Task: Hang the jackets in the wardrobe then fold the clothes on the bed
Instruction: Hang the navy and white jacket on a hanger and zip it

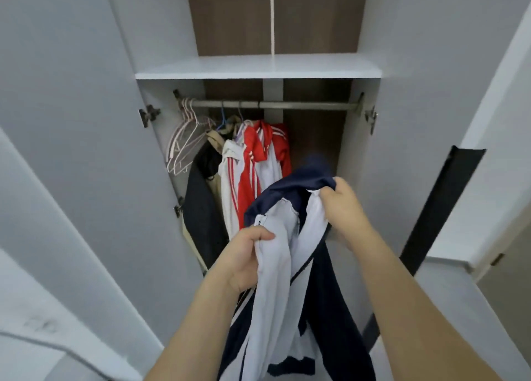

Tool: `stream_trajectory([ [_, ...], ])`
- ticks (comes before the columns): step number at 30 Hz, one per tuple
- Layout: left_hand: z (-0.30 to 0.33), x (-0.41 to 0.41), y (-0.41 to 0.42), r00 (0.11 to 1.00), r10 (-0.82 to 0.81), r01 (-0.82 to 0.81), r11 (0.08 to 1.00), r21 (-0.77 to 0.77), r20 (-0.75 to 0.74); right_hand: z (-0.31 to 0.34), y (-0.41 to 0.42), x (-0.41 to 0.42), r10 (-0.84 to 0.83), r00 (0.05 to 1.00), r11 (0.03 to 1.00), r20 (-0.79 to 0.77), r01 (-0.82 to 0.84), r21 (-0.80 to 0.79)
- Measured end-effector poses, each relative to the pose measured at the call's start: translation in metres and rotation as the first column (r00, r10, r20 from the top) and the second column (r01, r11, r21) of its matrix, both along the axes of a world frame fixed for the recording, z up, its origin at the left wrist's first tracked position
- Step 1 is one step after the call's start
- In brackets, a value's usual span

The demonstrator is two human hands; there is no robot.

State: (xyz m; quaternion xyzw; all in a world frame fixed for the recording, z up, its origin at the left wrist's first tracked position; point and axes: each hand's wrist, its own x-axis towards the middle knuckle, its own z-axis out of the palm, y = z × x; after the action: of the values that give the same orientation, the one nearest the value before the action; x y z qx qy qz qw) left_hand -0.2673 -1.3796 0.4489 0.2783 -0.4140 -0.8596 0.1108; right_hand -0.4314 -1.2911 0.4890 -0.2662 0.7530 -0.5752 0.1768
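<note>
Open wardrobe [359, 150]; jacket [287, 265] hanging lengthwise, collar-up.

Jacket [290, 265]: smooth navy-and-white cloth;
Rail [275, 105]: dull metal;
Shelf [258, 66]: matt white laminate;
Back panel [313, 13]: brown wood-grain

I see pale grey-white panels [71, 122] flanking the opening on both sides, evenly lit with no hard shadows. A white shelf [258, 66] spans the top, with dark brown wood-grain backing [230, 15] above and below it. At right a black strip [439, 208] runs diagonally along a white edge.
</note>
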Motion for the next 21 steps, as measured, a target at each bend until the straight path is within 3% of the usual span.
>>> stream_trajectory([
  [3, 0.008, -0.007, -0.034, 0.996, 0.089, -0.089, 0.996, -0.006, -0.012, 0.007, -0.044, -0.018, 0.121, 0.970, 0.990, 0.209, -0.103, -0.094],
  [6, 0.015, -0.012, -0.072, 0.984, 0.175, -0.176, 0.982, -0.061, -0.028, 0.013, -0.093, -0.027, 0.236, 0.972, 0.970, 0.014, -0.234, -0.061],
  [9, 0.017, -0.020, -0.111, 0.976, 0.218, -0.211, 0.957, -0.198, 0.014, 0.015, -0.142, -0.029, 0.226, 0.950, 0.970, -0.217, -0.239, -0.037],
  [11, 0.013, -0.027, -0.136, 0.977, 0.159, -0.101, 0.930, -0.353, 0.140, 0.014, -0.170, -0.031, 0.160, 0.941, 0.981, -0.300, -0.185, -0.056],
  [13, 0.008, -0.036, -0.168, 0.938, 0.064, 0.118, 0.865, -0.487, 0.341, 0.014, -0.195, -0.038, 0.082, 0.932, 0.990, -0.352, -0.116, -0.076],
  [15, 0.003, -0.047, -0.208, 0.823, -0.039, 0.414, 0.724, -0.551, 0.567, 0.020, -0.219, -0.048, 0.014, 0.922, 0.991, -0.386, -0.064, -0.118],
  [17, -0.002, -0.059, -0.253, 0.672, -0.073, 0.627, 0.585, -0.514, 0.737, 0.025, -0.245, -0.060, -0.030, 0.915, 0.987, -0.402, -0.035, -0.155],
  [19, -0.005, -0.074, -0.303, 0.642, 0.010, 0.616, 0.589, -0.523, 0.767, 0.029, -0.273, -0.072, -0.055, 0.906, 0.989, -0.419, -0.010, -0.150],
  [21, -0.002, -0.089, -0.355, 0.706, 0.211, 0.463, 0.585, -0.666, 0.676, 0.029, -0.302, -0.080, -0.042, 0.907, 0.992, -0.420, -0.014, -0.129],
])
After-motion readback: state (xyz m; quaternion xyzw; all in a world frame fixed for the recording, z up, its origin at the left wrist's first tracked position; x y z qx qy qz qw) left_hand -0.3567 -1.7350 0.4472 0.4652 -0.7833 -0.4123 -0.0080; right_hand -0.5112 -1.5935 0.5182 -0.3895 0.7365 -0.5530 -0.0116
